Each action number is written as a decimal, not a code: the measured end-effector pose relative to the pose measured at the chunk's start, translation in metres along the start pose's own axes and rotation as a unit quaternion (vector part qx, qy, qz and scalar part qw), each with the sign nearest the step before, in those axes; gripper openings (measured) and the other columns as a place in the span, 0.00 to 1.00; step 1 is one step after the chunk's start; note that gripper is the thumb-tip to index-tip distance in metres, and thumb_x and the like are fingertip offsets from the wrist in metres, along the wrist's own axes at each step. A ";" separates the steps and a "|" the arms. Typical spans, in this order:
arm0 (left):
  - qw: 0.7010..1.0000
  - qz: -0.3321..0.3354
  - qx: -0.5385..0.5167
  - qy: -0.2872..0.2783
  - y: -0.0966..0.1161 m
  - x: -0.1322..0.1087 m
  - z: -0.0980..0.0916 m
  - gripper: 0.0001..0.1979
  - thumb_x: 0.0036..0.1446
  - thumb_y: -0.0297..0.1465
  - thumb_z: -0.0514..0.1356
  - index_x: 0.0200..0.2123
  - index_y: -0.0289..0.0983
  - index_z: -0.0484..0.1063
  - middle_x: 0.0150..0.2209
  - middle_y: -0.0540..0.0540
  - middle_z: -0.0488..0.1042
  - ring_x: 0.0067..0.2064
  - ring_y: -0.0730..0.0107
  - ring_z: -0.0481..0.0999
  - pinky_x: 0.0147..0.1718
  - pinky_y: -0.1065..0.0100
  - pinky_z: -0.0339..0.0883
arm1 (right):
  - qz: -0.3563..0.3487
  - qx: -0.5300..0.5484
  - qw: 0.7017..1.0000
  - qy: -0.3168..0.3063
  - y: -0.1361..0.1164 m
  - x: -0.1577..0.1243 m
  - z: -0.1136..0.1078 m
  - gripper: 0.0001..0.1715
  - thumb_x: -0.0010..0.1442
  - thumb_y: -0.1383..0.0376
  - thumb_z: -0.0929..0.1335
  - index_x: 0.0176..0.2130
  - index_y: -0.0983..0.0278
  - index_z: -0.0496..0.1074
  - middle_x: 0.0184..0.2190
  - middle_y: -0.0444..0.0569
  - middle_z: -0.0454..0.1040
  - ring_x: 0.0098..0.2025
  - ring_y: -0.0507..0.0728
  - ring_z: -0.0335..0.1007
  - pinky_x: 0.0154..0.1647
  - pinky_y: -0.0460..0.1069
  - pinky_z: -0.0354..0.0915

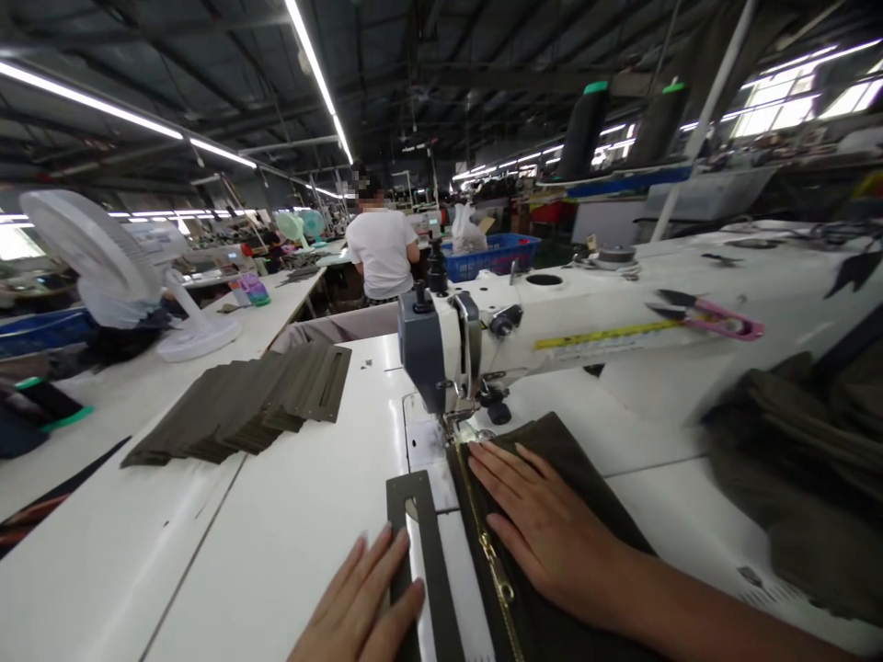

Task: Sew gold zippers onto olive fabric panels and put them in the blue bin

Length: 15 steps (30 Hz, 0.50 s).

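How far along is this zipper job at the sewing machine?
Done: the heap of olive fabric right of the sewing machine may be finished work, but I can't tell from here. In hand: the right hand presses an olive panel with a gold-toned zipper at the needle, and the left hand rests by a slotted olive strip. Left: a fanned stack of slotted olive strips waits left of the machine.

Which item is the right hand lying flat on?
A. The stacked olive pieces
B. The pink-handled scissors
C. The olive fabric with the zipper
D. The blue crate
C: the right hand lies flat on the olive fabric, beside its zipper.
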<state>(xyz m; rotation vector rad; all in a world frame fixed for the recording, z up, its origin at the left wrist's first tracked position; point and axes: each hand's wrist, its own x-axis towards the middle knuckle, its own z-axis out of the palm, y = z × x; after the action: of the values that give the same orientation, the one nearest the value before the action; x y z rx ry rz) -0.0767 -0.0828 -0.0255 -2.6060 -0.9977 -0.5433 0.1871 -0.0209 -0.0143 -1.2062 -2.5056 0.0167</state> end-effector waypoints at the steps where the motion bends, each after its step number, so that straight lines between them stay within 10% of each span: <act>1: 1.000 -0.011 -0.024 0.003 -0.004 0.007 -0.001 0.21 0.60 0.26 0.46 0.56 0.42 0.59 0.52 0.41 0.67 0.52 0.59 0.68 0.47 0.62 0.67 | 0.000 0.001 1.000 0.000 0.000 0.002 0.000 0.28 0.60 0.66 0.58 0.59 0.66 0.55 0.61 0.50 0.52 0.62 0.58 0.46 0.60 0.60 0.49; 6: 0.986 -0.109 -0.125 0.000 -0.018 0.040 -0.017 0.17 0.60 0.25 0.46 0.50 0.42 0.66 0.43 0.42 0.72 0.42 0.64 0.74 0.38 0.65 0.73 | -0.004 0.025 1.000 0.018 -0.004 0.001 0.000 0.28 0.59 0.67 0.59 0.58 0.69 0.57 0.60 0.53 0.54 0.61 0.59 0.47 0.60 0.61 0.49; 11: 0.990 -0.038 -0.102 0.086 -0.008 0.065 -0.015 0.19 0.59 0.23 0.48 0.54 0.36 0.62 0.53 0.39 0.66 0.54 0.60 0.67 0.49 0.60 0.66 | -0.016 0.021 1.000 0.009 -0.009 -0.007 -0.001 0.29 0.58 0.69 0.58 0.59 0.70 0.55 0.60 0.54 0.52 0.62 0.59 0.45 0.60 0.62 0.46; 15: 0.997 -0.030 -0.065 0.018 0.003 0.083 0.004 0.16 0.59 0.22 0.46 0.48 0.31 0.67 0.50 0.36 0.70 0.50 0.60 0.70 0.48 0.60 0.68 | -0.019 0.019 1.000 0.000 -0.009 -0.007 -0.004 0.30 0.57 0.72 0.57 0.59 0.70 0.55 0.60 0.54 0.52 0.62 0.58 0.45 0.60 0.61 0.47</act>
<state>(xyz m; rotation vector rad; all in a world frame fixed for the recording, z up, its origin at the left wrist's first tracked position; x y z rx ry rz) -0.0162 -0.0359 0.0071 -2.6758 -1.0655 -0.6880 0.1855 -0.0319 -0.0116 -1.1442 -2.5165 0.0546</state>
